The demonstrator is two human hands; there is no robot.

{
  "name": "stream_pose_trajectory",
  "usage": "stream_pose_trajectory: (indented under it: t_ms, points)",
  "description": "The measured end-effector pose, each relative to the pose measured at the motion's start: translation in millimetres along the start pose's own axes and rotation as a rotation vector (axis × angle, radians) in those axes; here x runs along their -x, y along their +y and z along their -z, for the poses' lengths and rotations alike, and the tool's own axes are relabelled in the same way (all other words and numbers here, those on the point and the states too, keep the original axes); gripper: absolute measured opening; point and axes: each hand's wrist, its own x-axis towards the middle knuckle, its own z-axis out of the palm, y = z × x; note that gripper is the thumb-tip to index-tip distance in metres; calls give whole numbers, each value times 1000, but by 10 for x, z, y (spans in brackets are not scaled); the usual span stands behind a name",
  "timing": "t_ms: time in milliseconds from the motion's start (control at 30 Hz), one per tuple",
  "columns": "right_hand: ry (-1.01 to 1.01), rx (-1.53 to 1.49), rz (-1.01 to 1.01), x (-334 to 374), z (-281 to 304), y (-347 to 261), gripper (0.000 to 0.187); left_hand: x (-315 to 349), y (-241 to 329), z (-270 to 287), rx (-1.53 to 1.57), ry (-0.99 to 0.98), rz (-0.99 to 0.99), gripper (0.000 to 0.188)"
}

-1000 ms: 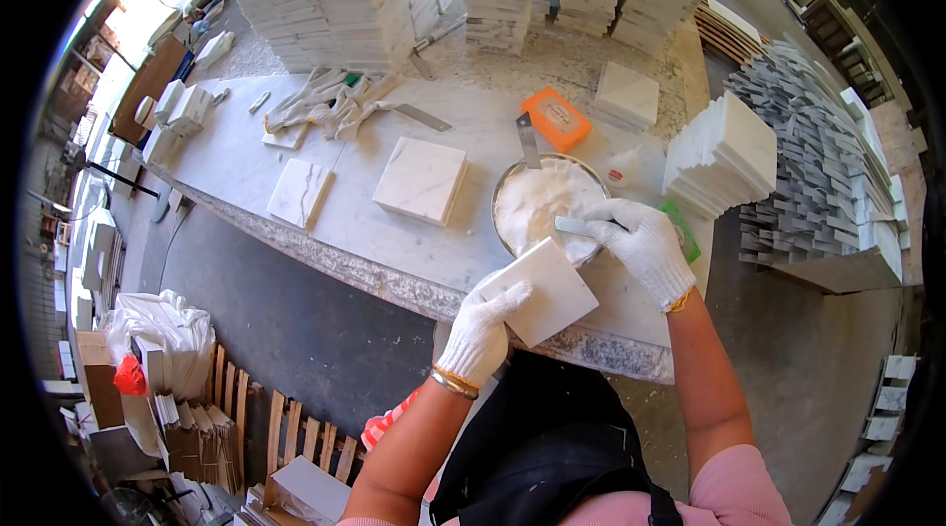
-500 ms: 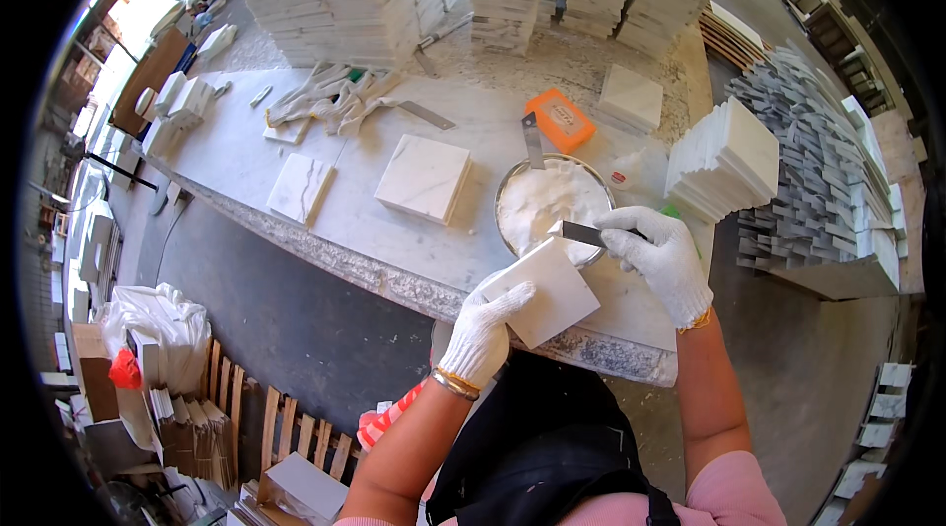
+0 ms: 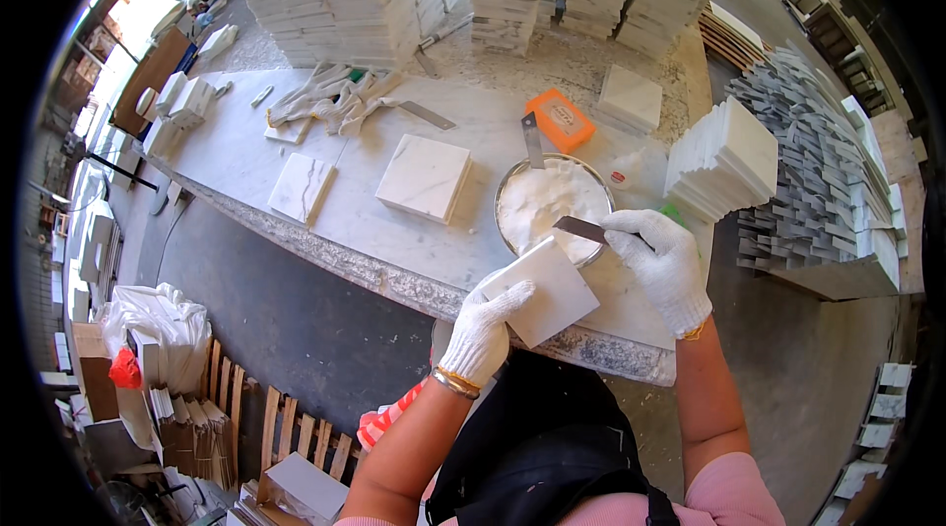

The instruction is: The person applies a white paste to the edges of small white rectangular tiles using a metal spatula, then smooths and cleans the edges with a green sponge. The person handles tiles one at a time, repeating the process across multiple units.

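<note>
My left hand (image 3: pixel 485 329), in a white knit glove, grips a square white tile (image 3: pixel 547 295) by its left edge, thumb on top. The tile is tilted over the table's front edge. My right hand (image 3: pixel 655 260), gloved too, holds a flat metal scraper blade (image 3: pixel 581 230), its tip just above the tile's far corner. Behind the tile stands a round metal bowl (image 3: pixel 505 181) of white paste (image 3: pixel 557 199). A second blade (image 3: pixel 533 140) rests at the bowl's far rim, beside an orange box (image 3: pixel 560 120).
On the marble table (image 3: pixel 345 250) lie a short tile stack (image 3: pixel 424 176), a veined tile (image 3: pixel 301 188), white gloves (image 3: pixel 330 102) and another metal strip (image 3: pixel 427 115). A leaning tile stack (image 3: pixel 724 162) stands at the right. Tall tile stacks (image 3: pixel 325 4) line the back.
The blade in my right hand has turned, and the white paste seen at its tip before no longer shows there. My left hand and the tile have stayed almost still.
</note>
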Motion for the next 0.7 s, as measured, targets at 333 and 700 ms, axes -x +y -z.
stream_pose_trajectory:
  t_ms: [333, 700]
  points:
    - [-125, -331, -481, 42, 40, -129, 19, 11, 23, -24, -2, -28, -4, 41]
    - [-113, -260, -428, 117, 32, -74, 20, 22, 37, -41, -5, -26, -4, 41]
